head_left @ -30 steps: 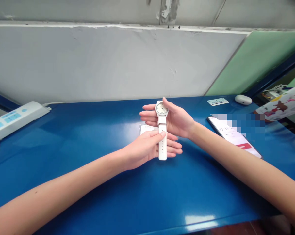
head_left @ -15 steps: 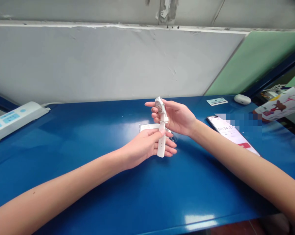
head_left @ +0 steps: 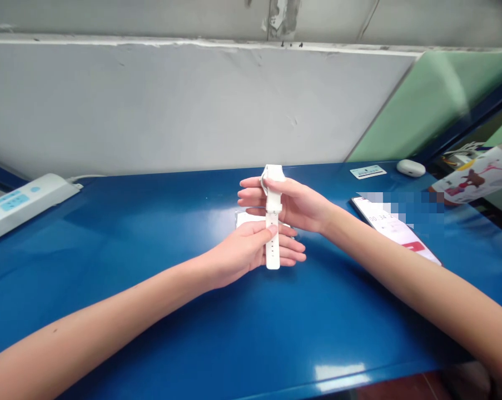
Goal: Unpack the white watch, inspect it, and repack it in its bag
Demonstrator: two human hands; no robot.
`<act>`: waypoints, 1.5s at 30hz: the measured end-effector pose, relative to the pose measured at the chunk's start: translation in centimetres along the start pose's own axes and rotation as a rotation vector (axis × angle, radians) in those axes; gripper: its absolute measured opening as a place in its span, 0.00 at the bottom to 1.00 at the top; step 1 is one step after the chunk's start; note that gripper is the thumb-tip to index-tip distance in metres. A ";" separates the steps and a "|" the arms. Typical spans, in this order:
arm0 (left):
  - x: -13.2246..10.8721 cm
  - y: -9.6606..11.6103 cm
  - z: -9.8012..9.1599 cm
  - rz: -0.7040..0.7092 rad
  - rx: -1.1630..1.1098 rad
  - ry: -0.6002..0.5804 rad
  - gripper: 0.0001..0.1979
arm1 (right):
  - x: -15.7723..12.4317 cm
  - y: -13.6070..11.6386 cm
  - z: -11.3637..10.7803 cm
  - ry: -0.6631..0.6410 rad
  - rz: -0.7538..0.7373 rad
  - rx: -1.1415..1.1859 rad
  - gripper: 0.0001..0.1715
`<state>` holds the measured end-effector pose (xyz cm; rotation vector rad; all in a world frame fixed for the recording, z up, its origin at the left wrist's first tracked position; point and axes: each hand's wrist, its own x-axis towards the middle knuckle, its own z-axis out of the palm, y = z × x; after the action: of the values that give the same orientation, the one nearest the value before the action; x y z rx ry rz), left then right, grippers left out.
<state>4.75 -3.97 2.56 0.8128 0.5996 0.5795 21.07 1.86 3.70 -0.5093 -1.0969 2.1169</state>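
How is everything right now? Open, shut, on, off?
Watch: held up, face out of sight.
Left hand: gripping the strap.
Right hand: gripping the watch's upper part.
Phone: flat, screen lit.
Case: looks shut.
Card: lying flat.
Power strip: can't tell if on.

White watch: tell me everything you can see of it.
The white watch has a smooth, rubbery-looking strap and is held stretched out lengthwise above the blue table. A loop or buckle crosses the strap about midway; small holes line its lower part. The dial is turned from view. The right hand grips the upper part; the left hand pinches the holed part.
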 end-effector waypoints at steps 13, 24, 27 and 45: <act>0.1 -0.5 0.1 -0.027 0.018 0.031 0.15 | 0.3 -0.1 0.0 0.087 0.006 -0.015 0.16; -0.6 -0.3 0.9 -0.020 0.005 -0.036 0.40 | 0.6 -1.5 -0.1 0.307 -0.124 0.223 0.26; -0.5 -0.1 1.0 0.075 0.037 0.073 0.33 | 0.6 -1.8 0.0 0.315 -0.165 0.234 0.23; -0.1 0.5 0.6 0.178 0.108 0.111 0.16 | -0.1 0.1 1.1 0.267 -0.233 -0.422 0.15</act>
<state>4.92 -4.02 3.31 0.9460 0.6685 0.7643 20.46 1.14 4.28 -0.7936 -1.3745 1.5663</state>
